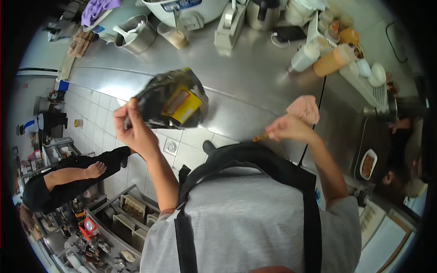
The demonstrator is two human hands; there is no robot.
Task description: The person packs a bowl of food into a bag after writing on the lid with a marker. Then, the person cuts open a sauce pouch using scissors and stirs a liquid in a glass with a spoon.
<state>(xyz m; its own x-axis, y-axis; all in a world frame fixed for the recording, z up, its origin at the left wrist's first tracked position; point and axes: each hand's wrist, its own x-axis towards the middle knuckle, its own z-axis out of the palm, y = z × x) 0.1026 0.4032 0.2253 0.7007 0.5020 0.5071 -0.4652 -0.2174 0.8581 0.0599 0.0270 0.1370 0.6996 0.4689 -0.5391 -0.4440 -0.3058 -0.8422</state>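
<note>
My left hand (135, 129) pinches the edge of a dark, shiny foil bag (152, 102) with a yellow and red label. The bag is held up over the front edge of the steel counter (255, 73), tilted and a little blurred. My right hand (287, 128) is closed, with a small thin orange-brown strip (260, 137) sticking out from the fingertips, near the front of my apron. What kind of thing the strip is does not show. Just behind that hand lies a crumpled pink cloth (304, 108) on the counter.
Along the back stand a metal pot (135, 38), a measuring cup (175, 37), a tape dispenser (230, 27) and a kettle (263, 13). Squeeze bottles (334, 60) and a white rack (366, 84) are at right. Other people (68, 175) stand at left and right.
</note>
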